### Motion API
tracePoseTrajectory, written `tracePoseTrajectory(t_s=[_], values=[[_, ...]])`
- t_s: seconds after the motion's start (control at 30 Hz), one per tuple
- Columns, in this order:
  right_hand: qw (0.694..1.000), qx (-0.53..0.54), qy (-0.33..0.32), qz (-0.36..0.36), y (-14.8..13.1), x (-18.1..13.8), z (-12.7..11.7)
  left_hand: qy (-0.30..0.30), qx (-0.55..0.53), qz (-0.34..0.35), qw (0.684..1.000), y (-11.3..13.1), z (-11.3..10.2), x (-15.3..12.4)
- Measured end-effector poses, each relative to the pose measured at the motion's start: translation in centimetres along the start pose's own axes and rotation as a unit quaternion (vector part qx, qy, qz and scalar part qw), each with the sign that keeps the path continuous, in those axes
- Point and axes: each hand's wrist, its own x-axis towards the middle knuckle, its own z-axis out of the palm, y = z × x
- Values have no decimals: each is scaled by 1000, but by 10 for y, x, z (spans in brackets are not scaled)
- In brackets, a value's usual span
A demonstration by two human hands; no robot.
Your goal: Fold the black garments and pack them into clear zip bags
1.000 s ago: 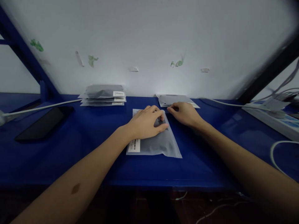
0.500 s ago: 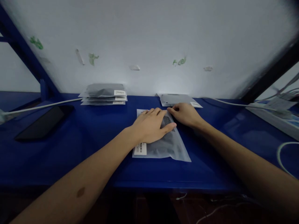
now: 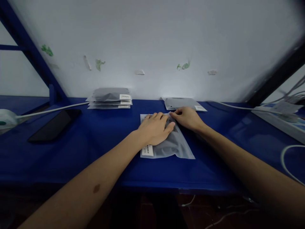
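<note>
Though your left hand (image 3: 154, 130) lies flat, covering much of the frosted pouch (image 3: 170, 148), your right hand (image 3: 187, 117) pinches its far edge; blue bench (image 3: 95, 143), white wall (image 3: 152, 38).

The left hand (image 3: 156, 128) lies flat over the frosted bag (image 3: 170, 144), hiding the bag's upper left part and most of the dark thing inside, which cannot be made out through the plastic; the print on its white label (image 3: 147, 150) is too small to read. The right hand (image 3: 187, 117) covers the bag's far right corner, so its fingertips' grip there cannot be told. The white cable (image 3: 289, 159) runs off the right edge, and the dim space beneath the tabletop (image 3: 95, 140) shows nothing clearly.
</note>
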Motion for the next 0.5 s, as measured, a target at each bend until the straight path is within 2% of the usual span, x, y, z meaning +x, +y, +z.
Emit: tracePoseTrajectory(t_s=[0.13, 0.27, 0.4, 0.5], values=[[998, -47, -18, -25, -9, -17, -6, 19, 12, -3, 1000, -4, 6, 3], [995, -78, -7, -61, -9, -59, -15, 28, 21, -8, 999, -5, 8, 5], [998, -19, -1, -54, -3, -113, -26, 28, 11, -10, 999, -5, 8, 5], [998, 23, -7, -55, -1, -141, -32, 24, 10, -12, 1000, -4, 7, 5]])
